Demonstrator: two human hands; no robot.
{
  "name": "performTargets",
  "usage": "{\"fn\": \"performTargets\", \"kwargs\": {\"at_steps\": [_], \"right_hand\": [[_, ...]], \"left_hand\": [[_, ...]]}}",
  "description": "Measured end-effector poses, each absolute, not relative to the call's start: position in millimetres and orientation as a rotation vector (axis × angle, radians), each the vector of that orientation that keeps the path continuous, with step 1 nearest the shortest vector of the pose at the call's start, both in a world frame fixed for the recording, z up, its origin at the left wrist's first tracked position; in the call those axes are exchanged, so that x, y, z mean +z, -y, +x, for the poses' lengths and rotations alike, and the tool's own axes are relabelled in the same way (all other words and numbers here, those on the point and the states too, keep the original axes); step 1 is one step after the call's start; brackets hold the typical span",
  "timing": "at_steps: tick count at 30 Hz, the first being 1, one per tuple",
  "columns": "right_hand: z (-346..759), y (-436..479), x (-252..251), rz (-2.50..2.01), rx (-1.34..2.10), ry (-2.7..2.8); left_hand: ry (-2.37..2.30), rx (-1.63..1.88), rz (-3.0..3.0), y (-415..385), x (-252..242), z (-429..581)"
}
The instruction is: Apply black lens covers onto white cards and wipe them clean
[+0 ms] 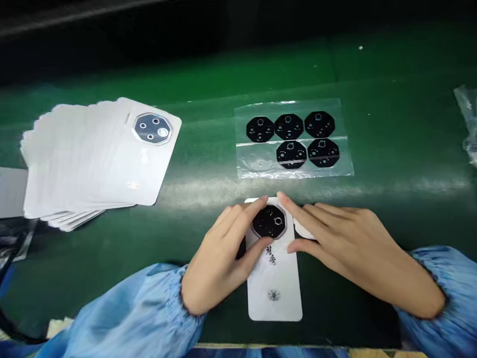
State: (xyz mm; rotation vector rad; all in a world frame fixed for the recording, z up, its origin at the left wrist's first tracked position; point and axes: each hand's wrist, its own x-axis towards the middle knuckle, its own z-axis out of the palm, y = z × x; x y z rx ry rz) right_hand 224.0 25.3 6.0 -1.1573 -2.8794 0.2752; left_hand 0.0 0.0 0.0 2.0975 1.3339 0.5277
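Note:
A white phone back panel with dark printed characters and a small emblem lies upright in front of me. At its top, a black octagonal lens cover sits in a silvery frame. My left hand has its index finger and thumb against opposite edges of this cover. My right hand stretches across the panel's right side, index fingertip at the top edge and thumb on the right edge. A white rounded object shows partly beneath the right hand; I cannot make out its kind.
Several black octagonal covers stick to a clear plastic sheet beyond my hands. A fanned stack of white panels lies at the left, the top one with a framed octagon. Crumpled clear plastic is at the right edge of the green table.

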Motion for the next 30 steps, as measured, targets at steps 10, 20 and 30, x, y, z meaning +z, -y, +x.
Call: {"fn": "performTargets", "kwargs": {"at_steps": [10, 20, 30], "right_hand": [[208.6, -7.7, 9.1, -0.954, 0.222, 3.035], [201.9, -20.3, 2.2, -1.527, 1.224, 1.924], [186.9, -14.9, 2.2, -1.278, 1.509, 1.459]], "left_hand": [[-1.231, 0.546, 2.221, -8.8, -6.2, -11.8], [-1.220, 0.798, 1.909, -4.0, -11.9, -6.0], [-1.170, 1.045, 0.930, -8.8, -2.3, 13.9]]}}
